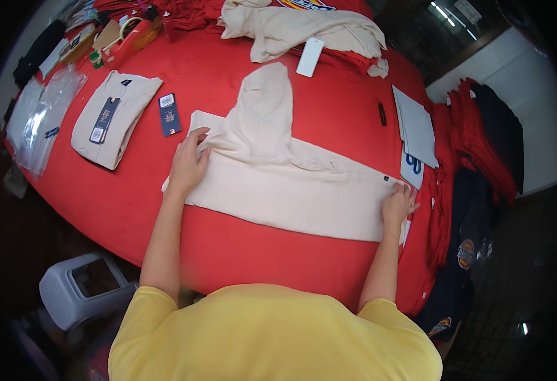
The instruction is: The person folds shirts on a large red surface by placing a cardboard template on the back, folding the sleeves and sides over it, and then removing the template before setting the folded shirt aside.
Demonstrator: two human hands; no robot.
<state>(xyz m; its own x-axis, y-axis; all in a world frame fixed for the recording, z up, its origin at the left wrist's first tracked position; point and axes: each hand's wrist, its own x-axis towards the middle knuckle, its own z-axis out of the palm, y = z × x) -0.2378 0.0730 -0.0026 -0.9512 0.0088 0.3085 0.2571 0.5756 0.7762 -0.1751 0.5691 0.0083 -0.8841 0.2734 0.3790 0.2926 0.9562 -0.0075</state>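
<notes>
A cream shirt (291,190) lies folded lengthwise across the red-covered table in front of me. One part, which looks like a sleeve, sticks up toward the far side from its left half. My left hand (189,164) rests at the shirt's left end, thumb and fingers apart on the cloth. At the right end my right hand (399,204) lies over the edge beside a small dark label, its fingers spread. Some of the fabric under both palms is hidden. Left of my left hand is a dark hang tag (169,115). Farther left lies a folded cream shirt (129,105) with another tag on it.
Clear plastic bags (43,120) lie at the far left, near a red tape dispenser (126,39). Cream clothing (310,28) is heaped at the back with a white card (309,57). White sheets (415,124) and stacked red garments (440,216) border the right side. A grey plastic stool (59,292) stands lower left.
</notes>
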